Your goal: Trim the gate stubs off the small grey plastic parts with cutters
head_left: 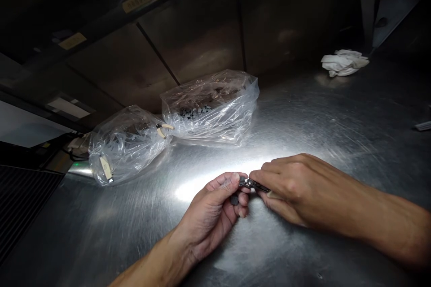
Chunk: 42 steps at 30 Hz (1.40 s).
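Note:
My left hand [215, 210] is closed, pinching a small dark grey part [241, 181] between thumb and fingertips. Lower in its curled fingers sits another dark grey piece [235, 199]. My right hand [292, 184] wraps around a pair of small pliers or nippers [259, 185]; metal jaws and a bit of pale handle show. The tool's jaws [248, 182] meet the grey part's right end, and whether they grip it I cannot tell. Both hands are just above the metal table, close together.
Two clear plastic bags [215, 121] [128, 152] lie behind my hands, the right one holding many small dark pieces. Cream-handled pliers [164, 130] rest between them. A crumpled white cloth [345, 63] lies at the back right of the shiny metal table [134, 233]. A dark panel wall stands behind.

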Each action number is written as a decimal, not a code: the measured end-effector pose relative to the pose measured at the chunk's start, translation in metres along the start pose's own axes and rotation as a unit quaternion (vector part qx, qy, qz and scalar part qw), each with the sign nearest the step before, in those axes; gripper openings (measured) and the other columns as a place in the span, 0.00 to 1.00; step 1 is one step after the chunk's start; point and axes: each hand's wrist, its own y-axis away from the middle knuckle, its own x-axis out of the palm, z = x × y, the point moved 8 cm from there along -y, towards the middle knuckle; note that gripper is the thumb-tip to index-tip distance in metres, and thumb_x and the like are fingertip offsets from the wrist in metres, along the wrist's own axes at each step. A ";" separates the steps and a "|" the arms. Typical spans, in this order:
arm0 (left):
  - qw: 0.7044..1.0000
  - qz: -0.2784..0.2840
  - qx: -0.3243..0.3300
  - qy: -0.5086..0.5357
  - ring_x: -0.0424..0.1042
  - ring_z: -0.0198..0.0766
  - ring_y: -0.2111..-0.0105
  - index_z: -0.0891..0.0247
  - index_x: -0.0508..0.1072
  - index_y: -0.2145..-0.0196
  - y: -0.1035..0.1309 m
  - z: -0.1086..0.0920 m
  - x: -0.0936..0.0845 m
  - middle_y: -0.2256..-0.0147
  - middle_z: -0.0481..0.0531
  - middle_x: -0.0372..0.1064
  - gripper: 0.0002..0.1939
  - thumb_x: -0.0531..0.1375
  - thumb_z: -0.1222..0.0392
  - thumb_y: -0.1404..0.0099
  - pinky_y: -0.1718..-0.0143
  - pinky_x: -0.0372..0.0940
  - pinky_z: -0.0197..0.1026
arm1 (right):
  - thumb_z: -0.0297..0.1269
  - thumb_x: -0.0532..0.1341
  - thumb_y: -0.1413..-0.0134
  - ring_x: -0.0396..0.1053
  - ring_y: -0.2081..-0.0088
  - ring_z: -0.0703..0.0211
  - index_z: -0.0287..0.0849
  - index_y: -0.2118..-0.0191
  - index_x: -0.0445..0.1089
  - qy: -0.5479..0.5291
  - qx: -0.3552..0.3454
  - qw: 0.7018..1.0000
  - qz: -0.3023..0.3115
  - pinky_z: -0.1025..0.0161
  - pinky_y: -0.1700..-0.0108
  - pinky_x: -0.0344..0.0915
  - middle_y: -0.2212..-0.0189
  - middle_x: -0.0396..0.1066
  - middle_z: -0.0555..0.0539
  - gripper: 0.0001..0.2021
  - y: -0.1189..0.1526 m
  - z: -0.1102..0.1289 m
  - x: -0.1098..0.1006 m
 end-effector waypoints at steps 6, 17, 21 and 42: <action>1.000 -0.020 0.008 0.009 0.70 0.28 0.73 0.71 0.86 0.65 0.001 -0.001 0.000 0.70 0.51 0.75 0.19 0.85 0.58 0.49 0.73 0.69 0.30 | 0.25 0.61 0.35 0.68 0.72 0.60 0.42 0.61 0.73 0.018 -0.010 1.000 -0.022 0.58 0.67 0.57 0.70 0.74 0.51 0.06 0.001 0.004 -0.001; 1.000 -0.020 0.011 0.015 0.69 0.27 0.73 0.71 0.86 0.65 0.000 -0.001 -0.003 0.69 0.51 0.74 0.19 0.85 0.57 0.48 0.74 0.66 0.30 | 0.24 0.63 0.37 0.67 0.73 0.61 0.42 0.62 0.72 0.038 -0.014 0.998 -0.047 0.59 0.69 0.55 0.71 0.73 0.52 0.06 -0.002 0.005 -0.003; 1.000 -0.018 0.011 0.017 0.69 0.28 0.73 0.71 0.86 0.65 0.000 -0.001 -0.003 0.68 0.52 0.74 0.19 0.85 0.58 0.47 0.74 0.66 0.31 | 0.24 0.62 0.36 0.67 0.73 0.61 0.42 0.62 0.71 0.045 -0.013 0.998 -0.046 0.59 0.69 0.55 0.71 0.73 0.52 0.06 -0.002 0.006 -0.002; 0.999 -0.029 -0.001 0.037 0.72 0.29 0.73 0.72 0.84 0.65 0.001 0.001 -0.004 0.69 0.52 0.74 0.14 0.81 0.63 0.42 0.74 0.69 0.31 | 0.29 0.58 0.28 0.72 0.71 0.60 0.41 0.58 0.75 -0.029 0.052 0.998 0.023 0.61 0.67 0.58 0.67 0.77 0.48 0.08 -0.002 -0.013 -0.003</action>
